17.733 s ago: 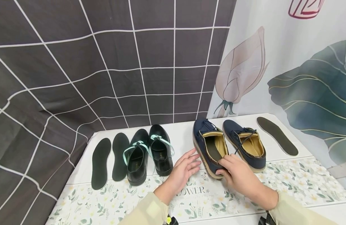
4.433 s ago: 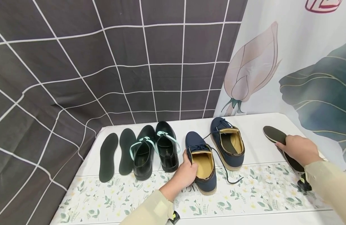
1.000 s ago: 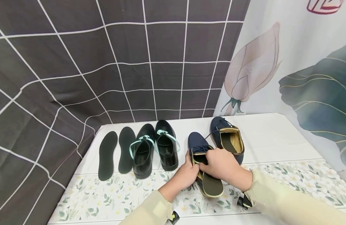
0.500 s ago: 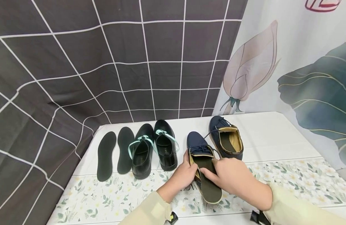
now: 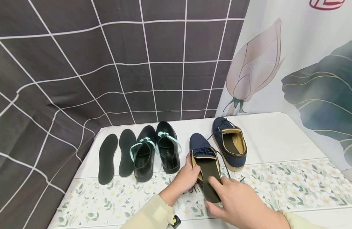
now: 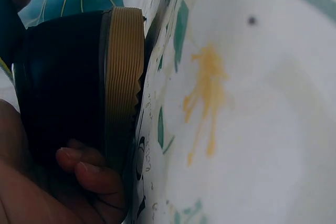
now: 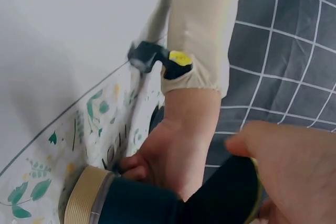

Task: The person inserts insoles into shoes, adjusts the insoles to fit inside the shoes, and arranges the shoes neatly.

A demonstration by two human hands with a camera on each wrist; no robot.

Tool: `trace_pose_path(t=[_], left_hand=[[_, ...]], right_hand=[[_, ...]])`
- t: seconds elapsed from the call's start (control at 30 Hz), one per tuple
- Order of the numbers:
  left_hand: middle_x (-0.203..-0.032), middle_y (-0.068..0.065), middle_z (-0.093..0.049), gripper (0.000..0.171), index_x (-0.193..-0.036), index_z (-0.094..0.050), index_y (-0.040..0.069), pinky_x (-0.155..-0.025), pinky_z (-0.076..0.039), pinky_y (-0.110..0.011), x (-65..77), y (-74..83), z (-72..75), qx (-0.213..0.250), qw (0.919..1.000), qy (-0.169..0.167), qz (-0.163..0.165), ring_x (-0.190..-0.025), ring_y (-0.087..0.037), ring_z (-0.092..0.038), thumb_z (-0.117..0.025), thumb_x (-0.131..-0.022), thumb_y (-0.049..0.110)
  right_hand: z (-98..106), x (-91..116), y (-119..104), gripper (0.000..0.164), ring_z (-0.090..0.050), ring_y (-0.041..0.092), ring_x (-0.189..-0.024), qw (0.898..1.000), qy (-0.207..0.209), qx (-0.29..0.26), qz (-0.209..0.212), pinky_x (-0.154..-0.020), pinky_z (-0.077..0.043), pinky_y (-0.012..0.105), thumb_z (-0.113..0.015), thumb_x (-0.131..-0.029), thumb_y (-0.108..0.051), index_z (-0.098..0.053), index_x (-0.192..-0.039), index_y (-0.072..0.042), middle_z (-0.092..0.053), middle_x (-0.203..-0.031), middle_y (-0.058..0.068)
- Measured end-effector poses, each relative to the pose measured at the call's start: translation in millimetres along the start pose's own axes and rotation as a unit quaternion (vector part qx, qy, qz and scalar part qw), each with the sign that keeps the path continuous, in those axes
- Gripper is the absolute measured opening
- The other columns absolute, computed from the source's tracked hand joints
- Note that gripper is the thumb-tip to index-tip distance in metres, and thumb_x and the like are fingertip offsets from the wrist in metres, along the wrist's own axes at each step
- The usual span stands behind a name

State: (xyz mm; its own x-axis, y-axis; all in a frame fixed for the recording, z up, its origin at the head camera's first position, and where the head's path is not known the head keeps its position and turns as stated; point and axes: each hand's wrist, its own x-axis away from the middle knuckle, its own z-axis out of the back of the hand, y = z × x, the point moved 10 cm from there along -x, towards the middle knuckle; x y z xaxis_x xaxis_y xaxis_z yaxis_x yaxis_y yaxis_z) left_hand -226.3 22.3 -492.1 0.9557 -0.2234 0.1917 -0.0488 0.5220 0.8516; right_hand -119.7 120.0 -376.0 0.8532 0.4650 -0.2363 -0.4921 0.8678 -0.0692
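Note:
In the head view, my left hand (image 5: pixel 185 178) grips the left side of a navy lace-up shoe (image 5: pixel 198 144), thumb over its collar. A dark insole (image 5: pixel 207 170) lies partly inside that shoe, front end under the laces, heel end sticking up over the back. My right hand (image 5: pixel 240 200) is at this heel end, index finger on the insole's top and thumb spread apart by its edge; the remaining fingers are hidden. The left wrist view shows my left fingers (image 6: pixel 97 174) curled against the shoe's side near its ribbed tan sole (image 6: pixel 123 61).
Behind to the right stands the other navy shoe (image 5: pixel 236 161), an insole inside it. Two black shoes (image 5: pixel 143 173) with mint laces and two dark insoles (image 5: pixel 108 159) are lined up on the left. A flower-printed strip (image 5: pixel 302 187) crosses the white table (image 5: pixel 273 136).
My right hand picked up the insole from the table's right side and brought it into the near navy shoe. Since half a second ago it shifted back toward the heel end and its grip loosened.

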Motion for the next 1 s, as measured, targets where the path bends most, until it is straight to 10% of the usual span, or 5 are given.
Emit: trace_pose_path(t=[0.57, 1.0], left_hand=[[-0.141, -0.029, -0.06, 0.072, -0.163, -0.008, 0.019, -0.106, -0.049, -0.057, 0.5, 3.5, -0.3, 0.008, 0.9999, 0.001, -0.011, -0.123, -0.036, -0.061, -0.04, -0.101, 0.033], [-0.136, -0.028, -0.065, 0.071, -0.162, -0.009, 0.016, -0.099, -0.052, -0.056, -0.5, 7.1, 0.7, -0.008, 0.9997, -0.001, -0.025, -0.115, -0.034, -0.065, -0.041, -0.1, 0.031]], right_hand=[[-10.5, -8.8, 1.8, 0.035, -0.06, 0.02, -0.071, 0.997, 0.046, 0.028, 0.051, -0.066, -0.056, 0.04, -0.063, -0.091, -0.033, -0.068, -0.113, -0.006, -0.062, -0.082, 0.005], [-23.9, -30.6, 14.8, 0.039, -0.049, 0.025, -0.062, 0.99, 0.086, 0.092, 0.067, -0.052, -0.046, 0.039, -0.06, -0.092, -0.046, -0.054, -0.093, -0.007, -0.05, -0.07, 0.005]])
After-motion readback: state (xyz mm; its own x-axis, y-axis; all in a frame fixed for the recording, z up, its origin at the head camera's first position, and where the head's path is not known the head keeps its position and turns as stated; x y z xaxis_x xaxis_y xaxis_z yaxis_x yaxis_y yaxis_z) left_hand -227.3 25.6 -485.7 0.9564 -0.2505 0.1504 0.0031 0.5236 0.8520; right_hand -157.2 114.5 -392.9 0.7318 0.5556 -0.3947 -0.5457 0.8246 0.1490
